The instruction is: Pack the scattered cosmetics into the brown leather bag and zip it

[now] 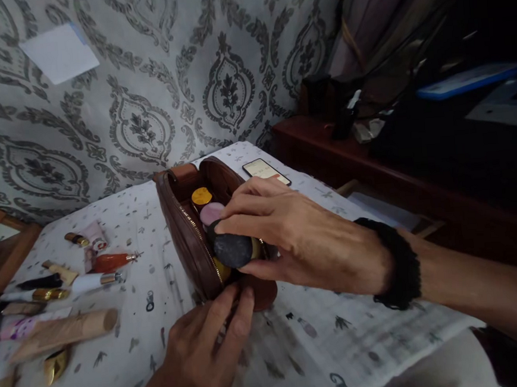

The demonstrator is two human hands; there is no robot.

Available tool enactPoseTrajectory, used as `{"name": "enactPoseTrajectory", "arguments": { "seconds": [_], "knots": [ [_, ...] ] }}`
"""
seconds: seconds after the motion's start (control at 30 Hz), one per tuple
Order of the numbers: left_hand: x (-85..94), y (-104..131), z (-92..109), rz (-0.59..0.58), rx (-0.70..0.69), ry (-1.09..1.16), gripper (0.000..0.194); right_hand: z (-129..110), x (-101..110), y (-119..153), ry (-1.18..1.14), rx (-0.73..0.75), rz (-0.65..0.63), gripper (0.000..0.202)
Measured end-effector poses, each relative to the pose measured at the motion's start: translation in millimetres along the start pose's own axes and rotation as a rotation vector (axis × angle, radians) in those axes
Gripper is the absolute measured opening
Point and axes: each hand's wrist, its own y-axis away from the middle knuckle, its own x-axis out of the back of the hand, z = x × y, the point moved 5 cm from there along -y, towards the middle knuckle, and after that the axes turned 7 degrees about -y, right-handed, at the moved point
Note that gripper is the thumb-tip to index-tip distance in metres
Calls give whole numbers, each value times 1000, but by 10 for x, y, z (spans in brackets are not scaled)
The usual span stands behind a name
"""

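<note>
A brown zippered bag stands open on the patterned white cloth. Inside it are a gold-lidded container and a pink round item. My right hand, with a black band at the wrist, grips a dark round-topped container between thumb and fingers over the bag's opening. At the near end of the bag rests my left hand, its fingers on the bag's edge; whether they pinch it is hard to see.
Several cosmetics lie at the left, among them a beige tube and an orange bottle. A phone lies behind the bag. Dark red furniture stands at the right, and patterned wallpaper covers the wall.
</note>
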Motion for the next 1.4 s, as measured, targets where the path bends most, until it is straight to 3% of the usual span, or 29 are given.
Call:
{"name": "enactPoseTrajectory", "arguments": {
  "seconds": [0.47,0.67,0.9,1.17,1.4],
  "knots": [
    [90,-102,26,77,-41,-4,35,-114,-166,-171,130,-10,-320,5],
    [54,-73,33,75,-43,-4,34,-122,-105,-237,96,-10,-393,10],
    [140,-103,42,29,-54,-144,38,-47,-219,-290,101,61,-619,9],
    [193,-135,64,26,-34,-163,38,-12,-324,-370,196,96,-570,23],
    [200,-158,99,58,-33,-152,37,-10,-421,-393,323,-16,-564,28]
  ]
}}
